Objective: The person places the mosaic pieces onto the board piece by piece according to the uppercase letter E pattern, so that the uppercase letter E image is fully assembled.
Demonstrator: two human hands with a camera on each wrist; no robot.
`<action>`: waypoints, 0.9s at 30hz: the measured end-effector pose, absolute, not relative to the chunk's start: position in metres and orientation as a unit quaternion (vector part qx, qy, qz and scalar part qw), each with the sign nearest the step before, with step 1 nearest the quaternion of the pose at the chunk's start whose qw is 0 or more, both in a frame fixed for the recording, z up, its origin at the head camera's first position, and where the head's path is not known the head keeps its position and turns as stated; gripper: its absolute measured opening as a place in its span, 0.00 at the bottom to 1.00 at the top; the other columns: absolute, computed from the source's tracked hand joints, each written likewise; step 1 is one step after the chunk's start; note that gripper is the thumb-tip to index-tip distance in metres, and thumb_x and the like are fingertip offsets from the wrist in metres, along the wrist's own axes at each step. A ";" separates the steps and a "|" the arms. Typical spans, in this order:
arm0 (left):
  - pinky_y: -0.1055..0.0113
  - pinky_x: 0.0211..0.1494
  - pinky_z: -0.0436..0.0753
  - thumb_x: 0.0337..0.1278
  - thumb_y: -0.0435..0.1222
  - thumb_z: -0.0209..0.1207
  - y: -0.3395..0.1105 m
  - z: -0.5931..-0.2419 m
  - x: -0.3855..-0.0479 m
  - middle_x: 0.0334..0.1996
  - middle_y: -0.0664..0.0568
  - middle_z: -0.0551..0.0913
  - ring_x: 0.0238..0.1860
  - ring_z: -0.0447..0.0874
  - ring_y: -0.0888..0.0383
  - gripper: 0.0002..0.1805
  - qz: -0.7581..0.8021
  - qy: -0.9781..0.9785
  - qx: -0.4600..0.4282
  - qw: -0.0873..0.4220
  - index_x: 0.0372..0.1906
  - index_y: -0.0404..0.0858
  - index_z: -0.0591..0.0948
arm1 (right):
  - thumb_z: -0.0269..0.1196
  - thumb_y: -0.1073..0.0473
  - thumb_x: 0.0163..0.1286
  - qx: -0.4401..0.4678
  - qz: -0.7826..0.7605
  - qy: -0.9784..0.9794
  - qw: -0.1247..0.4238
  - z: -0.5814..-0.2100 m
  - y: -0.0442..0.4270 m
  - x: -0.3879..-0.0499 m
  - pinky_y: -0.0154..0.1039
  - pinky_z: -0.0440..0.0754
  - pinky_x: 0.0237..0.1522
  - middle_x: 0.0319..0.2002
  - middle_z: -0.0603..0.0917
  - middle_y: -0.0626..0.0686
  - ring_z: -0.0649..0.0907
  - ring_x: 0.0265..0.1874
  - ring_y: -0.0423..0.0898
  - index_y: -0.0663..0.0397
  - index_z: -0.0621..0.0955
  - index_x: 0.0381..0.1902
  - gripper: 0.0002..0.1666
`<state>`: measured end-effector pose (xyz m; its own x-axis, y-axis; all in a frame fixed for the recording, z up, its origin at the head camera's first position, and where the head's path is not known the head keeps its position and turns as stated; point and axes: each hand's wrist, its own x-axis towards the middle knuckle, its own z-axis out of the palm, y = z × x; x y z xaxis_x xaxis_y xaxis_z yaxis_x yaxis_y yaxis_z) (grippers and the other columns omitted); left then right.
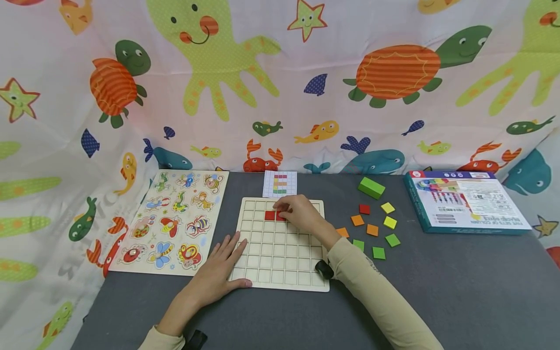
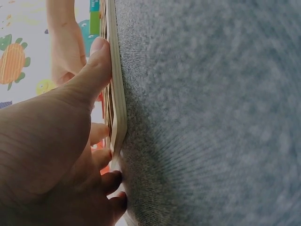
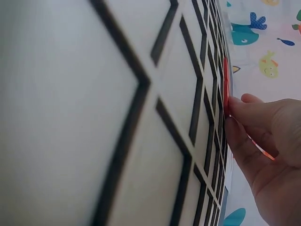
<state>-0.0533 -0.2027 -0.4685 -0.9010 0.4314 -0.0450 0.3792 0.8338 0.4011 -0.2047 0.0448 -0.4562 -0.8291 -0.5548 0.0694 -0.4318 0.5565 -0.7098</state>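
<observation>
A pale wooden grid board [image 1: 266, 250] lies in the middle of the table. My right hand [image 1: 303, 213] reaches over its upper part and pinches a red square tile [image 1: 280, 218] between thumb and fingertips, down at the grid. Just left of that tile, another red tile [image 1: 270, 215] sits in a cell. In the right wrist view, the thumb and fingers meet at red tile edges [image 3: 226, 87] along the board's surface. My left hand [image 1: 215, 274] rests at the board's lower left edge, fingers extended and thumb [image 2: 99, 56] against the rim.
Loose orange [image 1: 372, 230], yellow [image 1: 390, 222], green [image 1: 378, 253] and red [image 1: 364, 209] tiles lie right of the board near a green block [image 1: 371, 187]. A pattern card [image 1: 280, 183] is behind it. An insect picture board [image 1: 175, 221] lies left; a box [image 1: 468, 201] lies right.
</observation>
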 end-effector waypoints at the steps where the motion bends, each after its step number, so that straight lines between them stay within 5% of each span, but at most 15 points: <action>1: 0.40 0.74 0.52 0.51 0.58 0.65 -0.203 -0.468 -0.053 0.77 0.40 0.48 0.76 0.45 0.37 0.54 0.196 0.955 0.213 0.067 0.76 0.35 0.57 | 0.66 0.69 0.64 -0.280 -0.378 0.879 0.082 -0.456 0.045 -0.204 0.35 0.82 0.42 0.37 0.87 0.51 0.83 0.37 0.43 0.57 0.86 0.43 0.09; 10: 0.41 0.75 0.50 0.52 0.58 0.65 -0.202 -0.468 -0.052 0.78 0.41 0.47 0.76 0.44 0.38 0.54 0.202 0.953 0.212 0.072 0.77 0.36 0.56 | 0.64 0.65 0.68 -0.273 -0.388 0.877 0.075 -0.447 0.077 -0.204 0.40 0.83 0.44 0.41 0.86 0.52 0.83 0.41 0.45 0.58 0.85 0.48 0.11; 27: 0.41 0.75 0.49 0.52 0.58 0.65 -0.203 -0.468 -0.053 0.78 0.41 0.46 0.76 0.43 0.38 0.54 0.203 0.953 0.207 0.083 0.77 0.36 0.55 | 0.63 0.71 0.67 -0.180 -0.332 0.925 0.033 -0.444 0.223 -0.204 0.55 0.82 0.50 0.48 0.84 0.64 0.84 0.47 0.60 0.65 0.82 0.54 0.17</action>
<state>-0.0534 -0.2030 -0.4684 -0.9005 0.4284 -0.0746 0.3610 0.8321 0.4210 -0.2042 0.2232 -0.4436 -0.9333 -0.3542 0.0592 -0.3110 0.7146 -0.6266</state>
